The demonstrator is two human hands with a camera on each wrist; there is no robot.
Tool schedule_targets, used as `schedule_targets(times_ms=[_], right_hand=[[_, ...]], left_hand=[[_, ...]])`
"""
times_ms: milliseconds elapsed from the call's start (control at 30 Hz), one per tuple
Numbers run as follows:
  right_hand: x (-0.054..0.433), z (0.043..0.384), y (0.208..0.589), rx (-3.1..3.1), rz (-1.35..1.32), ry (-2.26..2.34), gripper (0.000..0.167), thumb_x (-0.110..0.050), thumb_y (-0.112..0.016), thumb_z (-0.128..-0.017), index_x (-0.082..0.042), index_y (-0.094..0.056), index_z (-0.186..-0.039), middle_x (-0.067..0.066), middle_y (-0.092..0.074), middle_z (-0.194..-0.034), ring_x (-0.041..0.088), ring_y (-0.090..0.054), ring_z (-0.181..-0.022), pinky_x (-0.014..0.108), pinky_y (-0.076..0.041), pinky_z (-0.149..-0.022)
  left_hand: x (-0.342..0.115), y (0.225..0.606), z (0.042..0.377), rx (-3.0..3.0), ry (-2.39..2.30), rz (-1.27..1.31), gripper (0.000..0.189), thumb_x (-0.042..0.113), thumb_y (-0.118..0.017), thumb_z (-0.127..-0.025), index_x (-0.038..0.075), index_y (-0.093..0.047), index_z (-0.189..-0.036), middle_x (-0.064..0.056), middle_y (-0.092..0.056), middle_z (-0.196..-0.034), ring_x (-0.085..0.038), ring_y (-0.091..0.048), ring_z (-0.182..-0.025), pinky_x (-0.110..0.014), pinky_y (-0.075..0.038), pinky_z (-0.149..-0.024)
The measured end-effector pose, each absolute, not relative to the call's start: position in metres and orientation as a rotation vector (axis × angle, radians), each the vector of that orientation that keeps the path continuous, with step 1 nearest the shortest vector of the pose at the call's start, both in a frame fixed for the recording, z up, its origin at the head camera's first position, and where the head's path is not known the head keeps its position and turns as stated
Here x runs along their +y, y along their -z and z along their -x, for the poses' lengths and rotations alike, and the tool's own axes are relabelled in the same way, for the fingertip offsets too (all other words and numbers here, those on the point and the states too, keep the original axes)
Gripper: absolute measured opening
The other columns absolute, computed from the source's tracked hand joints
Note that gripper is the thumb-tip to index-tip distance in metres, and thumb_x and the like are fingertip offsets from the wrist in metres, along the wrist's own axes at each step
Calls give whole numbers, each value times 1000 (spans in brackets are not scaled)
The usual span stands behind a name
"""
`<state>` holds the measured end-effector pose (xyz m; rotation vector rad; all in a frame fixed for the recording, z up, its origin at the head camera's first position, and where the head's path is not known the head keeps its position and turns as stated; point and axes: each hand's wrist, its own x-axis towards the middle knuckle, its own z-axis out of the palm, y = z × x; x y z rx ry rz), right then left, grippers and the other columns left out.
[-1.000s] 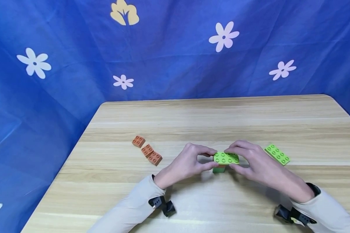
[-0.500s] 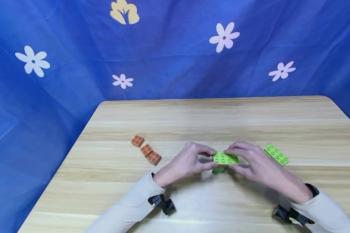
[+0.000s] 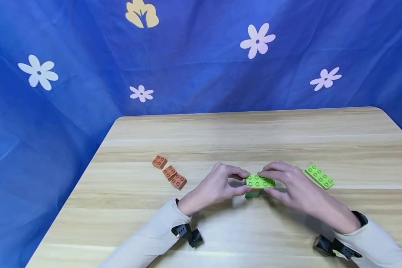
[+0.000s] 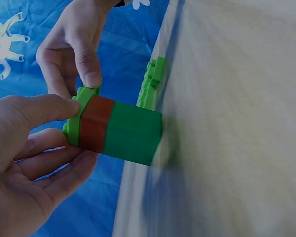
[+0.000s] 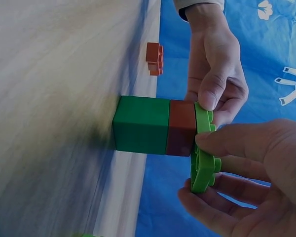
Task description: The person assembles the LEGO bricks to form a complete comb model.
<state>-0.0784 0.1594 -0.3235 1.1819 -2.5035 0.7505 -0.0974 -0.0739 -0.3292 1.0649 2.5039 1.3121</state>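
Note:
A stack stands on the table in front of me: a dark green block at the bottom, a red-brown toy brick over it, and a light green studded building plate on top. My left hand pinches the plate's left end between thumb and fingers. At the right end, my right hand pinches the same plate with its thumb in front and its fingers behind. The plate overhangs the brick toward the right, as the right wrist view shows. From the head camera, the plate hides most of the lower pieces.
Three red-brown bricks lie in a slanting row on the wooden table, left of the hands. Another light green plate lies beyond my right hand, with a sliver of green showing beside it. A blue flowered cloth hangs behind.

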Motion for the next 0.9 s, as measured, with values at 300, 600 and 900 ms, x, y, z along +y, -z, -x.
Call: schedule_targets(times_ms=[300, 600, 900], right_hand=[[159, 78, 324, -2508, -1169, -738, 39, -8, -81, -73, -3, -70, -110, 4, -65, -105, 20, -64, -94, 38, -58, -76], [155, 85, 320, -2544, -1178, -700, 37, -6, -80, -74, 0, -70, -110, 10, -66, -105, 24, -64, -94, 38, -58, -78], [154, 85, 319, -2525, -1211, -675, 38, -6, -80, -74, 4, -69, -109, 15, -66, -105, 27, -65, -94, 38, -58, -79]], left_hand=[[-75, 330, 99, 2508, -1289, -1089, 23, 10, -77, -81, 1, -72, -102, -9, -73, -102, -15, -70, -91, -17, -50, -89], [-74, 324, 108, 2474, -1288, -1047, 24, 6, -78, -80, -3, -71, -101, -13, -72, -100, -20, -71, -88, -21, -55, -83], [-74, 328, 107, 2514, -1296, -1027, 26, 8, -78, -80, -1, -71, -103, -12, -73, -99, -21, -70, -92, -16, -52, -85]])
